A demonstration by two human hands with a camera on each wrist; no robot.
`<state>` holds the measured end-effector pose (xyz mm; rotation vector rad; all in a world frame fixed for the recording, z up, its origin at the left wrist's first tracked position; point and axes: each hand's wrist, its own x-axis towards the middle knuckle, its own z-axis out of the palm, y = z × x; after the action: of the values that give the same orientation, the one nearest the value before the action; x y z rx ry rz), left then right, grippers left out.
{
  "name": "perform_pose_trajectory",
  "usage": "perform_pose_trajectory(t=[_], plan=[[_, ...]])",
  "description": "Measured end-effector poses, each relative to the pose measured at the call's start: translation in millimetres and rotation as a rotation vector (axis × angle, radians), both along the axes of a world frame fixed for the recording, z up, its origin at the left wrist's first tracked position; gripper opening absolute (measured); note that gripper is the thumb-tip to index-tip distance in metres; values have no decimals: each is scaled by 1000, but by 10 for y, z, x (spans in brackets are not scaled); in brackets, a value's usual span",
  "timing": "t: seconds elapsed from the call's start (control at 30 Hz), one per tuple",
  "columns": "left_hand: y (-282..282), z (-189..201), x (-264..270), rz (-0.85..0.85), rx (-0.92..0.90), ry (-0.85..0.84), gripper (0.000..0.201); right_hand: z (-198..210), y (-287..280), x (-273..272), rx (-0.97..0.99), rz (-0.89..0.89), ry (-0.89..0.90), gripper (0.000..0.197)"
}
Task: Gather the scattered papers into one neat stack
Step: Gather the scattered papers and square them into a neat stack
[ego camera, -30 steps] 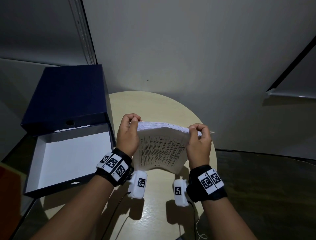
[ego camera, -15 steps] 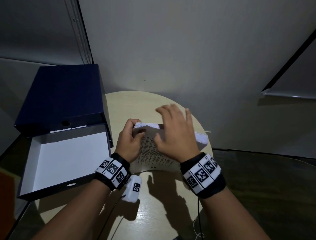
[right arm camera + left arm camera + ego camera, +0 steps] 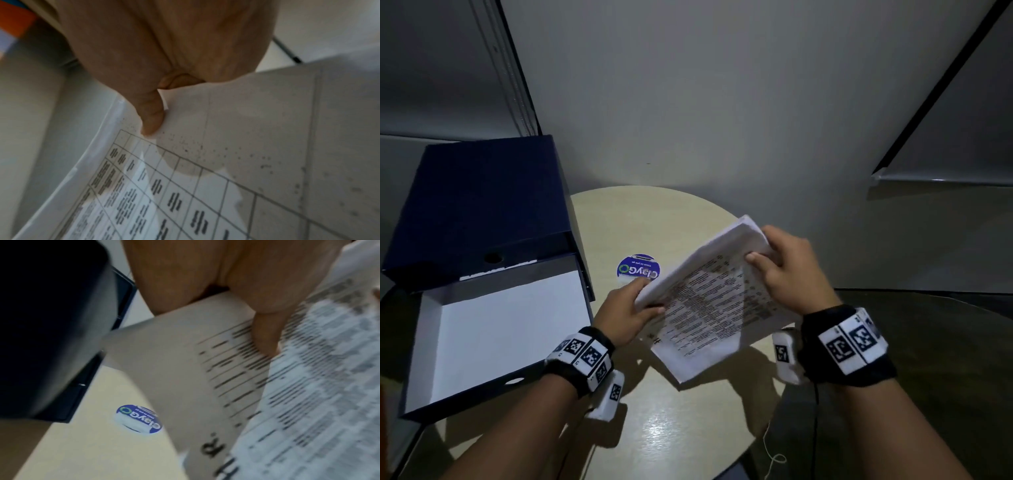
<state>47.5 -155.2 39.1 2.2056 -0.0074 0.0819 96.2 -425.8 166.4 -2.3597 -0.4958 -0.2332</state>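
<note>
A thick stack of printed papers [image 3: 717, 305] is held tilted above the round table [image 3: 681, 421], turned diagonally with one corner pointing down. My left hand [image 3: 631, 310] pinches its left corner, thumb on the printed face. My right hand [image 3: 787, 274] grips the upper right edge, thumb on top and fingers behind. In the left wrist view the thumb presses on the stack of papers [image 3: 308, 386]. The right wrist view shows my thumb on the table-printed top sheet [image 3: 205, 186].
An open dark blue box [image 3: 493, 329] with a white inside sits at the table's left, its lid [image 3: 482, 202] raised behind it. A round blue sticker [image 3: 638, 270] lies on the tabletop beside the papers. Walls stand close behind the table.
The stack has swung from standing on its edge to a diagonal tilt. My right hand left the top of the stack and now grips its upper right edge. The sticker has come into view.
</note>
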Motion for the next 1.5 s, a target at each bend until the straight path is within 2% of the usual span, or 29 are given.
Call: perform_pose_trajectory(t=[0.07,0.17,0.2,0.27,0.33,0.37,0.5,0.6,0.73,0.87,1.0,1.13,1.23,1.33,1.5], plan=[[75,-27,-14,0,14,57,27,-40,-272,-26,149,-49,94,5],[109,-15,22,42,10,89,22,-155,-624,-116,419,-114,228,21],[99,-1,38,78,-46,71,22,-220,-717,-147,495,-154,266,23],[19,78,34,154,-299,26,26,-395,-841,-196,613,-234,324,23],[-93,148,2,202,-555,13,35,-643,-854,-243,664,-315,392,24],[-150,135,-12,228,-609,16,36,-765,-819,-285,696,-345,440,24],[-301,-87,-97,390,-627,66,25,-1191,-613,-472,770,-403,571,23],[-369,-199,-293,462,-634,95,27,-1310,-508,-614,806,-376,643,22],[-367,-374,-471,437,-604,125,35,-1611,-573,-633,677,-369,641,34],[-420,-408,-460,496,-570,122,25,-1631,-602,-590,670,-356,619,24],[-405,-337,-500,474,-657,88,27,-1574,-605,-594,685,-330,576,24],[-310,-258,-498,411,-675,0,47,-1617,-659,-600,757,-322,548,33],[-351,-175,-429,408,-692,-87,30,-1522,-586,-559,809,-359,433,21],[-359,-182,-360,472,-629,-80,7,-1460,-456,-511,792,-453,333,11],[-331,-229,-350,511,-595,-70,13,-1532,-389,-442,761,-534,321,11]])
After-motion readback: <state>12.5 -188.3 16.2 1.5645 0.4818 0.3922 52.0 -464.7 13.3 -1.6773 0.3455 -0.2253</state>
